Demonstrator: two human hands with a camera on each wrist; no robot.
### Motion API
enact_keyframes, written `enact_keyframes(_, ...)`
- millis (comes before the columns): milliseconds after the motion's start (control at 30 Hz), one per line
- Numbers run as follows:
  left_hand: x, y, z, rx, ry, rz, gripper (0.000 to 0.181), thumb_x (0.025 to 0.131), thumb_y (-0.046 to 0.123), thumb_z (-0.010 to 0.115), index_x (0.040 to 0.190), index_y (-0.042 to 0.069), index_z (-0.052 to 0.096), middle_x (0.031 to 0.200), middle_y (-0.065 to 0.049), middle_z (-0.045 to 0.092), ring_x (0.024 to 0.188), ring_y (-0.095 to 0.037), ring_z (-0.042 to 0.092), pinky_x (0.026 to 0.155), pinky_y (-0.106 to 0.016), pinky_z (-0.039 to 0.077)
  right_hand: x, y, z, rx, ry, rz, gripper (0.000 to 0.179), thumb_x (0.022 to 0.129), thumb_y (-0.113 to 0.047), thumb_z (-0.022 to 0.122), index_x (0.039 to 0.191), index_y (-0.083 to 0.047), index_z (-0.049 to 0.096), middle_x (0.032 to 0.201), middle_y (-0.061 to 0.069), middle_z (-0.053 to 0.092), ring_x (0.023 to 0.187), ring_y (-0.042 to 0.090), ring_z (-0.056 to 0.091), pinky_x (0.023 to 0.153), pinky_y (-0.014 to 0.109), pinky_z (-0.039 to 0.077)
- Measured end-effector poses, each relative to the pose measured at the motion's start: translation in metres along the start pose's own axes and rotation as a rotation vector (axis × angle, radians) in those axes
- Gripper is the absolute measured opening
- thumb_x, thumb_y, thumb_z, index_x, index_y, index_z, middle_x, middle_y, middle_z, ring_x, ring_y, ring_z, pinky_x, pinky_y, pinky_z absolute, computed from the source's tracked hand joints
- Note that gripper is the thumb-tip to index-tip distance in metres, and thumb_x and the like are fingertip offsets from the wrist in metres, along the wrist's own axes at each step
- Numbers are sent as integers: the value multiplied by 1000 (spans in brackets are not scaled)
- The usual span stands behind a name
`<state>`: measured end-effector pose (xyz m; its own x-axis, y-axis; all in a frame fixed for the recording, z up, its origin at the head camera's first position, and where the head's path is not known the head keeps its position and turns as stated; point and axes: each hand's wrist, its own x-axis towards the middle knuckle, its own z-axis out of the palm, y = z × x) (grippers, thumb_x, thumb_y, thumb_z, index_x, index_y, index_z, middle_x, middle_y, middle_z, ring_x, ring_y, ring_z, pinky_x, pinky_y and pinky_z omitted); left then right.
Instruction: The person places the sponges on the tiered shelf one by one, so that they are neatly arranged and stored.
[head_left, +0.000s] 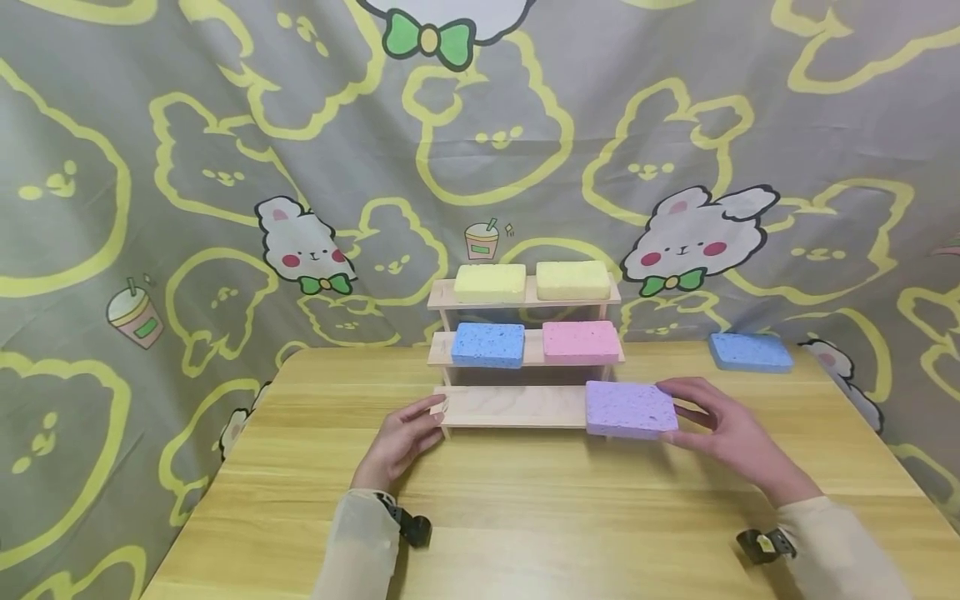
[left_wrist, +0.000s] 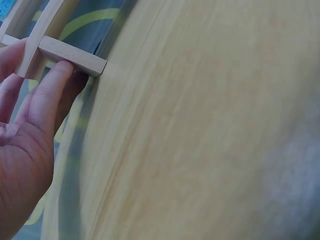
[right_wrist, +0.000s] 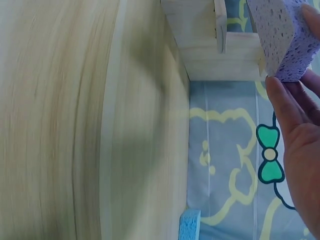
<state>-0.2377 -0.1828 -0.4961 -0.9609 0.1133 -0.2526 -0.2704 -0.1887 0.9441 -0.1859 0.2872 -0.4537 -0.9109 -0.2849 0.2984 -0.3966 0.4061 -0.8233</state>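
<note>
A three-tier wooden shelf (head_left: 517, 406) stands on the table against the patterned cloth. My right hand (head_left: 723, 429) pinches a purple sponge (head_left: 630, 410) by its right end, at the right side of the lowest tier; in the right wrist view the sponge (right_wrist: 280, 37) is tilted, thumb and fingers on its edges. My left hand (head_left: 405, 437) holds the left end of the lowest tier, with fingers under the wood in the left wrist view. On the middle tier lie a blue sponge (head_left: 488, 344) and a pink sponge (head_left: 581, 342). Two yellow sponges (head_left: 491, 283) sit on the top tier.
Another blue sponge (head_left: 750, 352) lies on the wooden table (head_left: 525, 517) at the back right, near the cloth. The grey cloth (head_left: 375, 158) with cartoon animals hangs behind the table. A black wrist camera (head_left: 763, 546) is strapped on the right sleeve.
</note>
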Motion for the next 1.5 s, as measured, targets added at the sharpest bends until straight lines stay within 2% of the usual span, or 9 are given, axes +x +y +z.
enact_keyframes(200, 1, -1, 1, 20, -4, 17, 41, 90, 1, 68, 131, -2, 61, 149, -18, 41, 105, -22, 63, 90, -37, 54, 5, -4, 8, 20, -1, -36, 61, 80, -4, 81, 134, 0, 55, 133, 13, 49, 119, 3, 48, 97, 19, 44)
enact_keyframes(367, 1, -2, 0, 0, -2, 3, 41, 90, 0, 69, 130, -1, 62, 148, -16, 43, 106, -23, 63, 91, -37, 54, 8, -6, 15, 35, -21, -61, 61, 80, -2, 80, 135, 2, 54, 133, 15, 48, 120, 3, 47, 98, 19, 43)
enact_keyframes(633, 0, -1, -1, 13, -14, 1, 42, 91, -1, 67, 132, -1, 60, 147, -18, 44, 106, -23, 63, 93, -38, 52, 14, -6, 27, 29, -8, -48, 62, 81, -5, 81, 136, 0, 54, 134, 12, 49, 121, 7, 47, 98, 19, 42)
enact_keyframes(867, 0, 0, 0, -3, -4, -7, 42, 90, -1, 68, 131, 0, 62, 145, -17, 46, 106, -24, 63, 92, -38, 53, 19, -9, 40, 60, -29, -35, 63, 80, -6, 81, 136, 2, 53, 134, 14, 49, 124, 27, 48, 99, 22, 43)
enact_keyframes(1000, 0, -1, 0, -15, 7, -17, 42, 89, -1, 68, 131, 2, 62, 144, -15, 48, 107, -24, 63, 92, -38, 53, 23, -11, 49, 71, -43, -10, 65, 81, -11, 82, 138, 2, 52, 136, 13, 48, 125, 34, 47, 100, 26, 43)
enact_keyframes(1167, -1, -1, -1, -16, 12, -14, 43, 89, -2, 68, 131, 1, 62, 143, -16, 49, 107, -25, 63, 92, -39, 53, 28, -14, 58, 108, -61, -1, 67, 81, -12, 82, 139, 2, 51, 137, 14, 48, 126, 36, 47, 102, 35, 42)
enact_keyframes(1500, -1, -2, 0, -11, 0, -11, 43, 90, 0, 69, 132, 1, 62, 149, -15, 41, 107, -23, 63, 92, -38, 53, 35, -21, 71, 173, -66, 12, 67, 79, -10, 82, 138, 3, 51, 138, 16, 45, 128, 38, 45, 103, 34, 41)
